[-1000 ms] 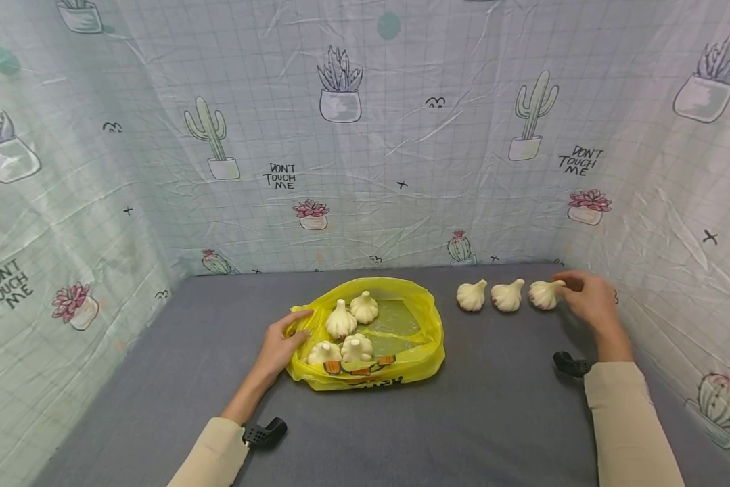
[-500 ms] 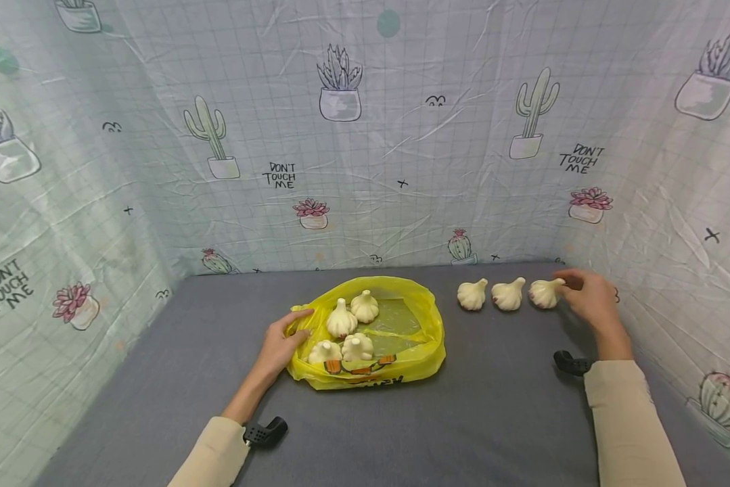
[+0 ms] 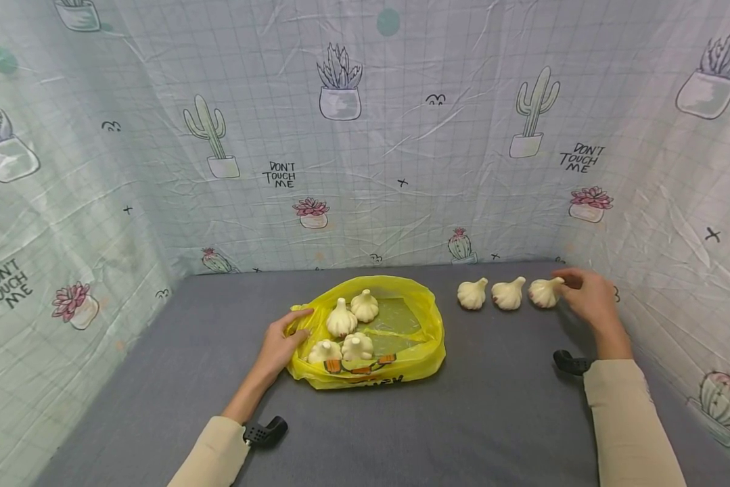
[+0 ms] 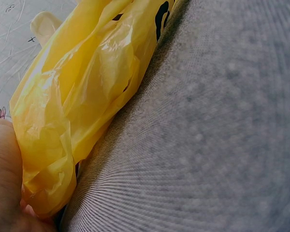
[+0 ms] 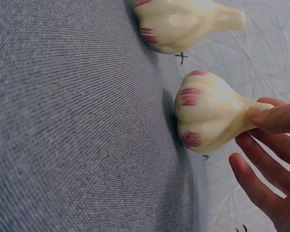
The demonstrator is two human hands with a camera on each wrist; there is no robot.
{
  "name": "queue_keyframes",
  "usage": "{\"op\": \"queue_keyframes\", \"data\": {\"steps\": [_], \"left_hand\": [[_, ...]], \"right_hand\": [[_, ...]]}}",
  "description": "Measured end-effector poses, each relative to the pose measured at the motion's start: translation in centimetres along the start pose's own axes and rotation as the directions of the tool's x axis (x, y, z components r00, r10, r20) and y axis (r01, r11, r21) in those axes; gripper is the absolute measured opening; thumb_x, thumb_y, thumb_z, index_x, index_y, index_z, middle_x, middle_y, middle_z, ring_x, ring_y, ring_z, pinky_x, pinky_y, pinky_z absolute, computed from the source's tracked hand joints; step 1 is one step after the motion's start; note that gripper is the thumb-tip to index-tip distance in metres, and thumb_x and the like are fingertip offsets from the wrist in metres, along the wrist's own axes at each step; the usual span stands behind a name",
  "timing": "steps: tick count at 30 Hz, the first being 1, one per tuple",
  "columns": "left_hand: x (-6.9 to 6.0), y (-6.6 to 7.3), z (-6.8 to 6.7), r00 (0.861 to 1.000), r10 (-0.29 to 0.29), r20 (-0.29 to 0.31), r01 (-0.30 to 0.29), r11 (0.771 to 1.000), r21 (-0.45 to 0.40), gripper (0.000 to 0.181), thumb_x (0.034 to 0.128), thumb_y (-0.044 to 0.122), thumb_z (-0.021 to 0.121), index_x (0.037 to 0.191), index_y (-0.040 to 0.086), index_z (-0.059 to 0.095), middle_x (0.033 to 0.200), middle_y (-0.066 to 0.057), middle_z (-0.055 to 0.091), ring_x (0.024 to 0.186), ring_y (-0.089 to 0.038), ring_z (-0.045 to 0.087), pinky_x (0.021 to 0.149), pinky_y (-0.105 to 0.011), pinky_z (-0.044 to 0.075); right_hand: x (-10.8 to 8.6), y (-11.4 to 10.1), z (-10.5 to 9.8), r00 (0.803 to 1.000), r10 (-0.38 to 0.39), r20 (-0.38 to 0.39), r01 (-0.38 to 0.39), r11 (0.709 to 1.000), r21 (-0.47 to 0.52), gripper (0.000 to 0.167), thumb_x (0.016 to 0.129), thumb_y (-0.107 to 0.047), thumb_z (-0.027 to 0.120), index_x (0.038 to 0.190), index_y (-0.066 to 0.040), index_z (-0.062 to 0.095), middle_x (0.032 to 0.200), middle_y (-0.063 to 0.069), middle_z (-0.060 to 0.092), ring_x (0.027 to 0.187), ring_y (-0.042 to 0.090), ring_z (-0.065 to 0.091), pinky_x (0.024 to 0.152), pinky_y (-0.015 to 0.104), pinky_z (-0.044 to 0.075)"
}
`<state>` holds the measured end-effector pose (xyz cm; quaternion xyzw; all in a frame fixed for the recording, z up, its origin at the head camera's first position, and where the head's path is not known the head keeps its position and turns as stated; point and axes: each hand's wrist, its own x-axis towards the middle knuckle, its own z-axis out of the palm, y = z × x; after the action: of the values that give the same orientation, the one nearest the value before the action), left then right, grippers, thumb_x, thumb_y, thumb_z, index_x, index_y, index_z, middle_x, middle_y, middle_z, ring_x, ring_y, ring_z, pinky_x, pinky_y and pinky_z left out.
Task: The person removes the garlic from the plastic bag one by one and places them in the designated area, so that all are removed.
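Observation:
A yellow plastic bag (image 3: 428,352) lies open on the grey table, with several garlic bulbs (image 3: 341,319) inside its left half. My left hand (image 3: 281,341) grips the bag's left rim, thumb inside; in the left wrist view the yellow bag (image 4: 82,96) bunches beside the thumb. At the back right, my right hand (image 3: 591,297) pinches the stem of a garlic bulb (image 3: 544,293), the rightmost of three in a row. Seen from the right wrist, this bulb (image 5: 208,113) has purple streaks and sits at the cloth, its stem between thumb and fingers.
Two more garlic bulbs, one in the middle (image 3: 507,293) and one at the left (image 3: 472,294), make up the row right of the bag. Grey cloth covers the table (image 3: 474,433). A patterned curtain (image 3: 377,155) rises behind and at both sides.

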<state>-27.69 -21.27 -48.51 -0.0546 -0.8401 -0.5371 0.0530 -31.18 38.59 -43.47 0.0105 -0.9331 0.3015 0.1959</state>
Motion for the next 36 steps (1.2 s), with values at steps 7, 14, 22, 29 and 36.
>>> {"op": "queue_keyframes", "data": {"steps": [7, 14, 22, 29, 36], "left_hand": [[-0.02, -0.03, 0.03, 1.000, 0.003, -0.004, -0.003, 1.000, -0.006, 0.043, 0.0986, 0.009, 0.061, 0.141, 0.015, 0.065, 0.152, -0.011, 0.057, 0.153, -0.031, 0.038, 0.125, -0.055, 0.030], [-0.08, -0.11, 0.08, 1.000, -0.001, 0.007, 0.001, 1.000, -0.013, 0.044, 0.0990, 0.009, 0.061, 0.142, 0.016, 0.064, 0.153, -0.011, 0.055, 0.153, -0.031, 0.037, 0.125, -0.055, 0.030], [-0.05, -0.18, -0.04, 1.000, -0.003, 0.011, 0.003, 1.000, -0.014, 0.043, 0.0996, 0.009, 0.060, 0.142, 0.016, 0.064, 0.154, -0.010, 0.055, 0.153, -0.031, 0.037, 0.124, -0.056, 0.032], [0.07, -0.28, -0.07, 1.000, -0.007, 0.016, 0.008, 1.000, -0.018, 0.044, 0.0999, 0.009, 0.060, 0.143, 0.017, 0.063, 0.154, -0.009, 0.055, 0.154, -0.031, 0.036, 0.124, -0.056, 0.031], [0.04, -0.08, -0.01, 1.000, -0.005, 0.014, 0.005, 1.000, -0.018, 0.043, 0.1003, 0.008, 0.060, 0.143, 0.016, 0.063, 0.154, -0.010, 0.055, 0.154, -0.030, 0.035, 0.125, -0.056, 0.030]], "right_hand": [[0.34, -0.55, -0.50, 1.000, 0.008, -0.009, -0.008, 1.000, -0.005, 0.027, 0.101, -0.010, 0.060, 0.120, 0.003, 0.072, 0.116, 0.032, 0.071, 0.106, 0.050, 0.066, 0.091, 0.059, 0.043], [0.19, -0.66, -0.35, 0.999, -0.009, -0.044, 0.009, 1.000, -0.005, 0.022, 0.099, -0.007, 0.062, 0.114, 0.003, 0.075, 0.110, 0.031, 0.073, 0.103, 0.050, 0.066, 0.093, 0.063, 0.039], [0.10, -0.58, 0.03, 0.997, 0.025, -0.073, -0.024, 1.000, 0.014, 0.024, 0.099, -0.007, 0.061, 0.115, 0.004, 0.074, 0.111, 0.031, 0.073, 0.103, 0.049, 0.066, 0.095, 0.064, 0.039], [0.01, -0.53, 0.13, 0.996, 0.039, -0.078, -0.036, 0.999, 0.034, 0.024, 0.099, -0.009, 0.063, 0.117, 0.005, 0.072, 0.112, 0.033, 0.072, 0.103, 0.049, 0.065, 0.098, 0.066, 0.034], [0.14, -0.33, 0.02, 0.998, 0.010, -0.066, -0.010, 1.000, 0.001, 0.024, 0.097, -0.011, 0.069, 0.115, 0.005, 0.072, 0.108, 0.030, 0.074, 0.089, 0.034, 0.071, 0.077, 0.040, 0.047]]}}
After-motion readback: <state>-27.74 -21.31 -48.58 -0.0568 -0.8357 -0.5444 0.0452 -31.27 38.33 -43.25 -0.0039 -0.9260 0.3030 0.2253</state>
